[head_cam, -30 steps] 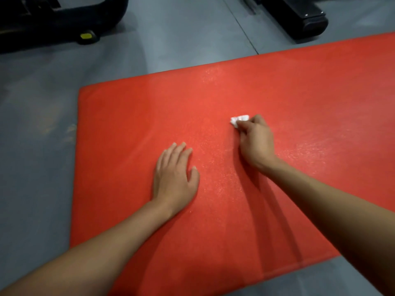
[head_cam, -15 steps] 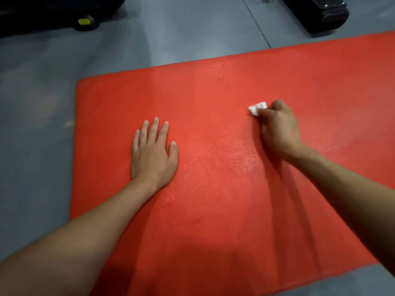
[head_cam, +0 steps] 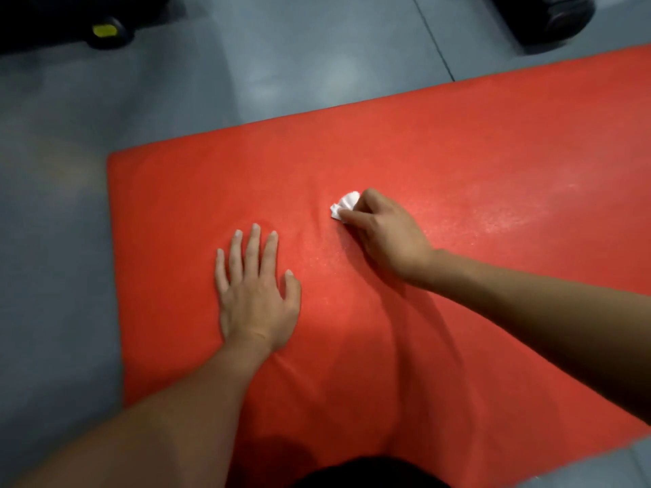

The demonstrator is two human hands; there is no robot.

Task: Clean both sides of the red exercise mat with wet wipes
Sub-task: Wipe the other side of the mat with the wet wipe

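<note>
The red mat point(head_cam: 440, 163) lies flat on the grey floor point(head_cam: 53, 241). The left hand point(head_cam: 255, 294) rests palm down on the mat, fingers straight and spread. The right hand point(head_cam: 384, 234) has its fingers curled around a bunched white wipe point(head_cam: 344, 204) and presses it against the mat surface, just beyond and to the right of the left hand. Black equipment point(head_cam: 70, 26) with a yellow mark stands on the floor past the mat's far edge.

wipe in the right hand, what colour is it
White; the wipe shows in the head view, bunched in the right hand.
</note>
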